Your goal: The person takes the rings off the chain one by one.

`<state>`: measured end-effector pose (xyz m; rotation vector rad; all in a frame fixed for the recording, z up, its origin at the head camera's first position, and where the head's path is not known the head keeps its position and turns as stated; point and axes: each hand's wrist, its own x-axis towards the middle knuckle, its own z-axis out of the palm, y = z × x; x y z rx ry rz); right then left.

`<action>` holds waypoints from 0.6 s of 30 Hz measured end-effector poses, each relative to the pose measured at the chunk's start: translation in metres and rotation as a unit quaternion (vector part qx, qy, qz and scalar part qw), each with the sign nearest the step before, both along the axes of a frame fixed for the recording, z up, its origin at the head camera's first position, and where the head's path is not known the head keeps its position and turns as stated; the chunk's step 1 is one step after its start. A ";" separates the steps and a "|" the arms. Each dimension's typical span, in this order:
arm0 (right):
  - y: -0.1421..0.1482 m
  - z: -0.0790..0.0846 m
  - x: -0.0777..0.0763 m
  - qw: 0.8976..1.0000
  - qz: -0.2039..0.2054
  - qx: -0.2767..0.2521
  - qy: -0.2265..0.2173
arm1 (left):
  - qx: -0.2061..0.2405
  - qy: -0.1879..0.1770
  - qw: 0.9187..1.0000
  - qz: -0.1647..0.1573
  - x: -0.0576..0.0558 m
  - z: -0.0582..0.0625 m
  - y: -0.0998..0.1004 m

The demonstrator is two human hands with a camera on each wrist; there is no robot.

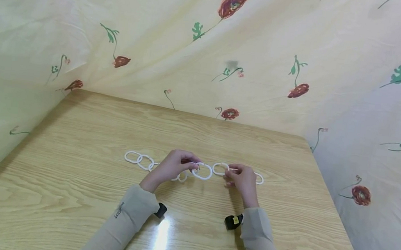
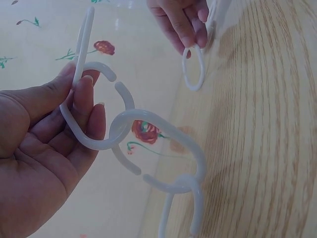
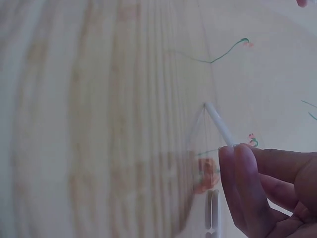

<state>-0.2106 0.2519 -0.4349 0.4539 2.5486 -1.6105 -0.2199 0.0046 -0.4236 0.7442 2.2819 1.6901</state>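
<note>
My left hand [image 1: 175, 164] pinches a white plastic chain link [image 1: 202, 179] between thumb and fingers, above the table. More white links hang joined from it in the left wrist view, such as a link [image 2: 168, 126] with a gap in its side. Part of this chain [image 1: 139, 159] lies on the table to the left, partly hidden behind the hand. My right hand [image 1: 244, 181] pinches another white link [image 1: 214, 168] by its edge, close to the left hand's link. In the right wrist view that link [image 3: 218, 121] tilts up from the fingertips.
A white link [image 1: 263, 179] shows on the table to the right of the right hand. The wood-grain table [image 1: 84, 202] reaches back to a flower-patterned cloth [image 1: 150, 45], which also hangs at both sides. Black wrist straps [image 1: 232, 222] sit on both wrists.
</note>
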 end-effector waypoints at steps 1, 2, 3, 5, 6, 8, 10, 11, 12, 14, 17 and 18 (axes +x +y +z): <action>0.000 0.000 0.000 1.000 0.001 0.002 -0.002 | 0.000 0.000 1.000 0.000 0.000 0.000 0.000; 0.000 0.001 -0.001 1.000 0.003 0.004 -0.003 | 0.000 0.000 1.000 0.001 0.000 0.000 -0.001; 0.000 0.001 -0.001 1.000 0.004 0.007 -0.004 | 0.000 -0.001 1.000 0.002 0.000 0.001 -0.001; 0.000 0.001 -0.001 1.000 0.006 0.011 -0.006 | 0.000 -0.002 1.000 0.003 0.001 0.001 -0.001; 0.000 0.001 -0.002 1.000 0.007 0.012 -0.007 | 0.000 -0.003 1.000 0.005 0.001 0.001 -0.002; 0.000 0.000 -0.002 1.000 0.009 0.014 -0.007 | 0.000 -0.004 1.000 0.007 0.001 0.002 -0.002; 0.001 -0.001 -0.001 1.000 0.010 0.014 -0.010 | -0.003 -0.006 1.000 0.006 0.002 0.002 -0.001; 0.001 -0.002 -0.001 1.000 0.009 0.016 -0.011 | -0.005 -0.007 1.000 0.004 0.002 0.002 -0.001; 0.002 -0.002 -0.001 1.000 0.009 0.018 -0.012 | -0.007 -0.009 1.000 0.003 0.002 0.002 -0.001; 0.002 -0.003 -0.001 1.000 0.006 0.024 -0.014 | -0.009 -0.011 1.000 -0.001 0.002 0.002 0.000; 0.002 -0.004 -0.001 0.999 0.009 0.039 -0.008 | -0.009 -0.010 1.000 0.000 0.002 0.003 -0.001; 0.002 -0.003 -0.002 0.999 0.010 0.043 -0.006 | -0.008 -0.009 1.000 0.001 0.002 0.003 -0.001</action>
